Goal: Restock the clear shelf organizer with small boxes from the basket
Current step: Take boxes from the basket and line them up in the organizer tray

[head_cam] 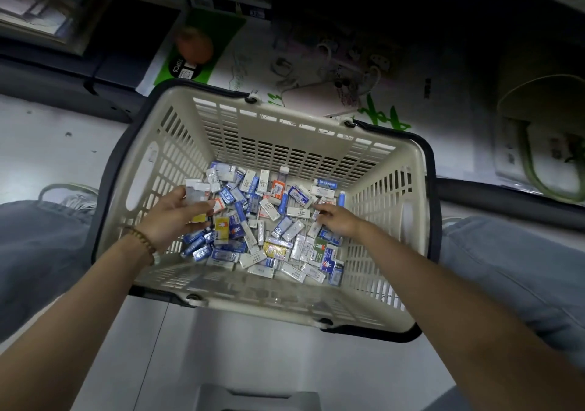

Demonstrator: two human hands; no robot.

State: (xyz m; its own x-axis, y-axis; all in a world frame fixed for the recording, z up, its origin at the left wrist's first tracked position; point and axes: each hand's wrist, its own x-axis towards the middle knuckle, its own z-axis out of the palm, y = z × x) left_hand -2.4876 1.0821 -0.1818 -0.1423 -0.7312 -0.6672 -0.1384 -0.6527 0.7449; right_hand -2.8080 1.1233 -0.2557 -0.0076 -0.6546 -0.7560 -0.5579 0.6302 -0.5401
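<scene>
L hand (177, 217) is at 9 o'clock in the basket (285, 126), grip curled round a few held boxes (198, 193); they're blurred, count unclear. Loose small boxes (269, 230) cover the basket floor, centre to 5 o'clock. R hand (340, 222) is at 3 o'clock, fingertips (319, 210) down on the pile; can't tell if its grip has closed on anything. White box (297, 212) lies just at 9 o'clock of those tips, long axis 3–9, so R hand is nearer. Clear organizer not in view.
</scene>
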